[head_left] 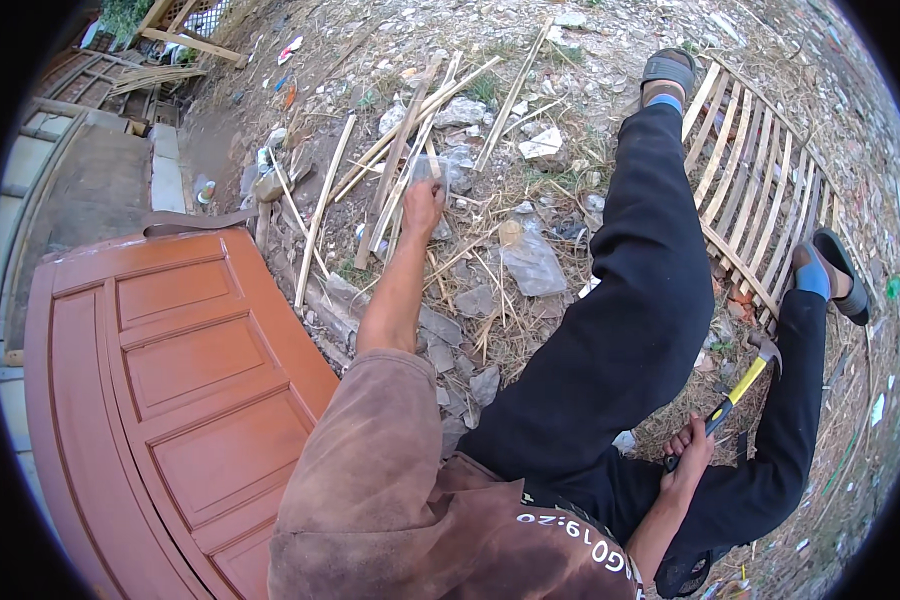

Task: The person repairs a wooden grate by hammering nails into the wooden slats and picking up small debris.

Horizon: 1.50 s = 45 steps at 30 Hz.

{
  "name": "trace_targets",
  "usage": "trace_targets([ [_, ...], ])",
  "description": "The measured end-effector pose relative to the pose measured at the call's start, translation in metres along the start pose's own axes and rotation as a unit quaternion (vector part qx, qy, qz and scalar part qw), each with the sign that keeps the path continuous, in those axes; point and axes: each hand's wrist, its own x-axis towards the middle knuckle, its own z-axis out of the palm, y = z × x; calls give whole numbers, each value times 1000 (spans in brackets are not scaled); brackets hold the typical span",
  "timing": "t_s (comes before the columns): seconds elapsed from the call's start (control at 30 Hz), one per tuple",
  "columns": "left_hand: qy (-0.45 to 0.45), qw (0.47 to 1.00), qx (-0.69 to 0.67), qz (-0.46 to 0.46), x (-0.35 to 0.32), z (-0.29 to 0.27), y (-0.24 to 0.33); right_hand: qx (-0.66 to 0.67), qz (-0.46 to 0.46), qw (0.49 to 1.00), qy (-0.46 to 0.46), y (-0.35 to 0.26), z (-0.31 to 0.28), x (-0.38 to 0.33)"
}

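A reddish-brown panelled door lies at the left, and beyond its right edge the left hand reaches out with curled fingers at a piece of clear plastic, beside scattered wooden strips; whether it grips the plastic, I cannot tell. Farther right, the right hand is closed around the black-and-yellow handle of a hammer, its head near the trouser leg, below a slatted wooden panel.
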Motion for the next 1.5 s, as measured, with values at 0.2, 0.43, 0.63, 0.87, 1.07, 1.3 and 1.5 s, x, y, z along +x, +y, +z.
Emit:
trace_targets([
  [0.2,25,998,-60,-5,-4,-9,6,-5,-6,1000,-5,2,-3,1],
  [0.43,-20,998,-35,-57,-6,-33,13,-11,-2,1000,-2,6,-2,0],
  [0.63,69,997,-15,-16,1,-39,20,4,-12,1000,0,10,-4,-7],
  [0.87,37,931,-357,-65,29,-49,24,-1,-14,999,-32,0,5,-23],
  [1.07,66,907,-416,-8,66,-83,124,60,-18,997,-49,4,5,-39],
  [1.3,59,806,-578,116,78,-132,308,73,1,995,-70,12,-8,-34],
  [1.5,-119,815,-500,269,65,-116,476,135,18,990,-41,12,-26,-7],
])
